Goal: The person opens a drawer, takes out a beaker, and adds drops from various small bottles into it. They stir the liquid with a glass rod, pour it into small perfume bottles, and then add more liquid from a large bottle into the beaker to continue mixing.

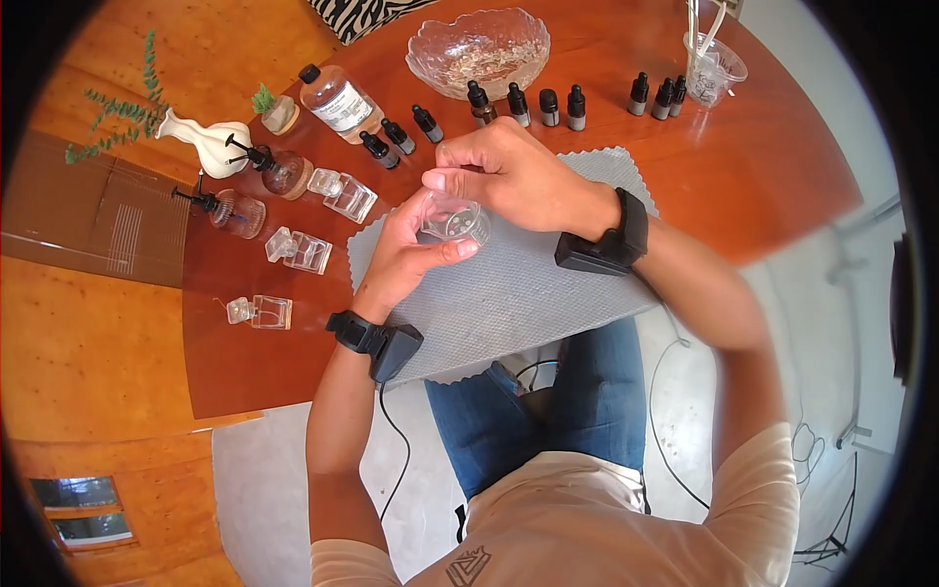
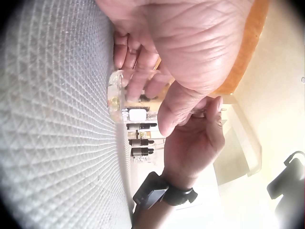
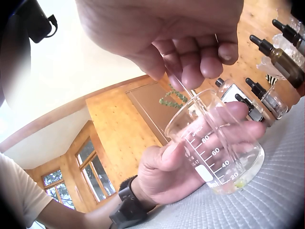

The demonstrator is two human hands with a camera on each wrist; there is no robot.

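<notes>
A clear glass beaker (image 3: 228,164) with white volume marks stands on the grey textured mat (image 1: 509,303). My left hand (image 1: 396,262) holds it, thumb on one side and fingers round the other. At its bottom lies a shallow clear layer with yellowish-green bits. Above the rim, my right hand (image 1: 533,181) pinches a thin clear stirring rod (image 3: 209,112). The rod slants down inside the beaker, its lower end near the bottom. In the left wrist view, the right hand (image 2: 193,143) appears behind the beaker (image 2: 114,98).
Beyond the mat stand several dropper bottles (image 1: 518,106), a glass bowl (image 1: 479,59) and a large labelled bottle (image 1: 342,103). Square perfume bottles (image 1: 311,254), pump bottles (image 1: 238,213) and a white vase (image 1: 217,147) are at left. A plastic cup (image 1: 712,73) holds sticks at far right.
</notes>
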